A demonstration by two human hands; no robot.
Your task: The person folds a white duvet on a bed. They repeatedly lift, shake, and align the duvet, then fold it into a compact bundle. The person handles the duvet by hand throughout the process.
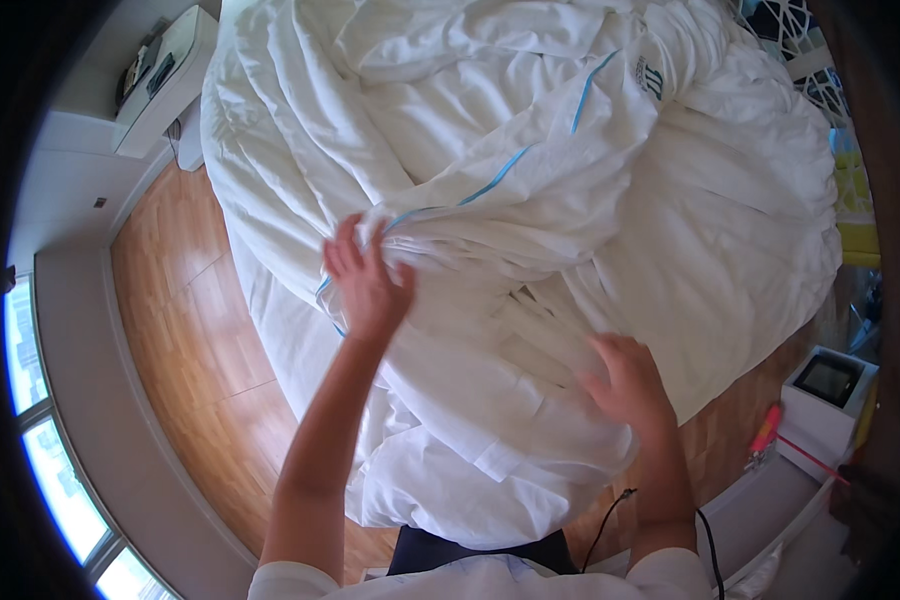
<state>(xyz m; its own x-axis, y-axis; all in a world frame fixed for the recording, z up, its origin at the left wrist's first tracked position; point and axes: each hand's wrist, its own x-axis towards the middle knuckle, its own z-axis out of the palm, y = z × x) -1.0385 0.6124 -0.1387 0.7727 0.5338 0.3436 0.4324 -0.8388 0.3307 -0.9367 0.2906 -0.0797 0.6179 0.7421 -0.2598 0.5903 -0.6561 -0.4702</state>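
A large heap of white bedding (705, 300), crumpled and folded over itself, spreads across the bed before me. A blue piping line runs along one edge of the fabric, and a dark printed mark shows near the top right. My left hand (367, 277) is over the fabric at the left of the blue-edged fold, fingers spread, blurred. Lower right, my right hand (626, 375) lies at the near part of the bedding beside a blurred, rumpled section. Whether either hand pinches the cloth is not clear.
Wooden floor (195, 300) runs along the left side below a window (67, 480). A white wall shelf (169, 82) holds dark items. At right stand a white box (825, 397) with a dark top, a pink object (765, 431) and a black cable (607, 521).
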